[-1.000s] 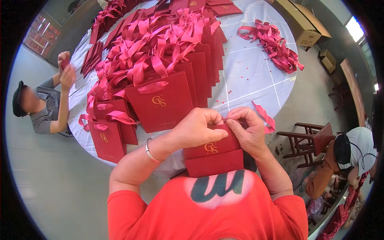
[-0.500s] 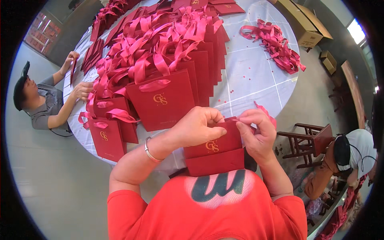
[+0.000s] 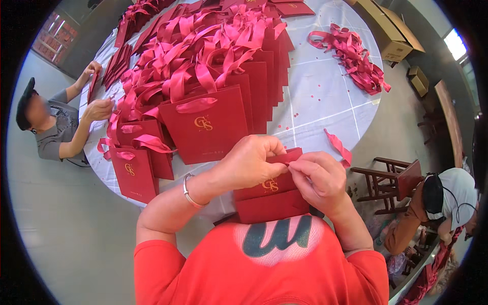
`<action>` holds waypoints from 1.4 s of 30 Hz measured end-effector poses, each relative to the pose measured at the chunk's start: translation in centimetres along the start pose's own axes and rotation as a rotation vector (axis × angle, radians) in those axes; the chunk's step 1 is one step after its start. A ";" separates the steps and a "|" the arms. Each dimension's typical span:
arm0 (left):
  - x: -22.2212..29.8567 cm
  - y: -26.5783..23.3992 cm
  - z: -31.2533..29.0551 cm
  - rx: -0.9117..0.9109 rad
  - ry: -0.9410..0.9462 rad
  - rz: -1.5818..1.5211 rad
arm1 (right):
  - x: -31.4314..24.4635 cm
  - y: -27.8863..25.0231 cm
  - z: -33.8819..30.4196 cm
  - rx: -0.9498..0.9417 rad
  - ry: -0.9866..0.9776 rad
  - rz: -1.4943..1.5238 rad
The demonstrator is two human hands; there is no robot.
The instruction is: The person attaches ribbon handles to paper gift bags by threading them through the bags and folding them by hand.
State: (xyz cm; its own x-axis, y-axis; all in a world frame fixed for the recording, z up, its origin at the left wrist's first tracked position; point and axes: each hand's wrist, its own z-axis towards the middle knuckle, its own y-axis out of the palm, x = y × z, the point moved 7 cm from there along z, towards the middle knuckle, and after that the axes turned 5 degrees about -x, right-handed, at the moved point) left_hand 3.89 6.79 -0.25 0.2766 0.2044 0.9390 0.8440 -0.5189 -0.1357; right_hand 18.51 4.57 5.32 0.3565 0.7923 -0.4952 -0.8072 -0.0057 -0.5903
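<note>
A dark red paper gift bag (image 3: 272, 206) with gold lettering stands upright close to my chest, its lower part folded across the front. My left hand (image 3: 254, 160), a silver bangle at its wrist, is closed on the bag's top edge, thumb in front. Beside it my right hand (image 3: 323, 178) pinches thumb and fingers together, nearly touching the left thumb. What lies in that pinch is too small to make out. A loose pink ribbon (image 3: 338, 147) lies on the table just beyond my right hand. Finished-looking bags with ribbon handles (image 3: 206, 124) stand in rows ahead of my left hand.
A round table (image 3: 325, 117) under a white cover carries a pile of pink ribbons (image 3: 356, 63) and scattered red dots. A co-worker (image 3: 56, 122) sits at the left, holding a flat red bag. At the right are a wooden stool (image 3: 391, 183), another person (image 3: 437, 208) and cardboard boxes (image 3: 391, 35).
My right hand has moved left and slightly down, closer to my left thumb. More of the loose ribbon behind it now shows. The co-worker's nearer hand has drawn back from the bags.
</note>
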 end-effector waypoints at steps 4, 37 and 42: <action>0.2 -0.2 -0.1 0.009 0.034 0.057 | -0.1 0.0 -0.1 -0.007 0.004 -0.016; 2.9 0.4 -1.3 0.144 0.286 0.484 | 5.5 0.9 2.4 -0.440 0.759 0.465; 3.8 1.6 -1.9 0.210 0.457 0.504 | 7.4 2.3 3.5 -0.852 0.593 0.421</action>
State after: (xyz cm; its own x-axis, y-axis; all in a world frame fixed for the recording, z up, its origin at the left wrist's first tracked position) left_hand 5.41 5.15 3.72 0.4752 -0.4107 0.7781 0.7475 -0.2780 -0.6033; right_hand 17.62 12.56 2.58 0.4826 0.2139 -0.8493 -0.4112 -0.8008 -0.4354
